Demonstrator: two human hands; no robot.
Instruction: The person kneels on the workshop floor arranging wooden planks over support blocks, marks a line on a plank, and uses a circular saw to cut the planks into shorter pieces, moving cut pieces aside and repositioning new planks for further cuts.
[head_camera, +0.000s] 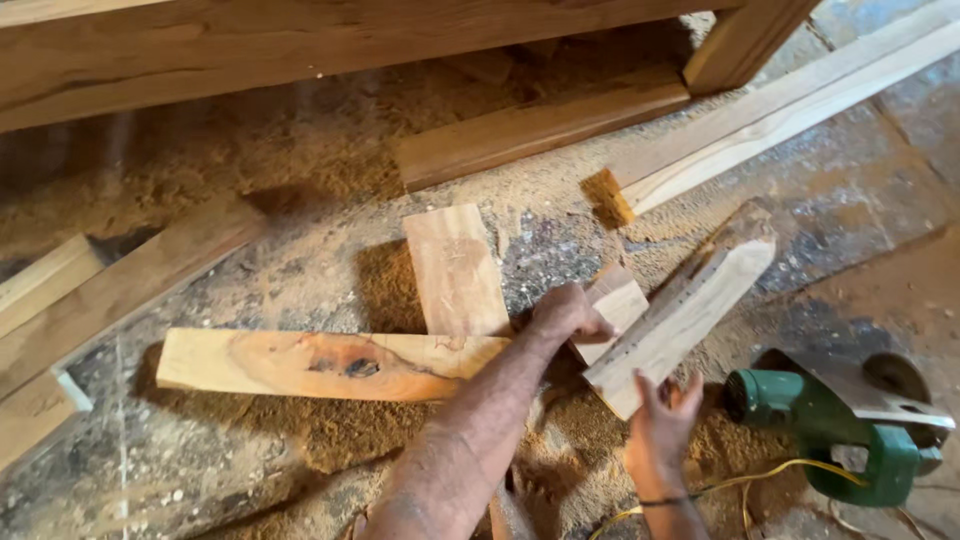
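Hands on sawdust-strewn floor: my left hand (567, 312) presses a small block (618, 305), my right hand (662, 415) loosely grips the angled board (685, 310); board could slip toward the green power saw (835, 425).

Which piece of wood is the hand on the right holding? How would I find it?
Find the green power tool on the sawdusty floor. Just left of it, the right hand grips the bottom end of a pale wooden block that leans up to the right. Unlike the flat boards nearby, it has a row of small holes.
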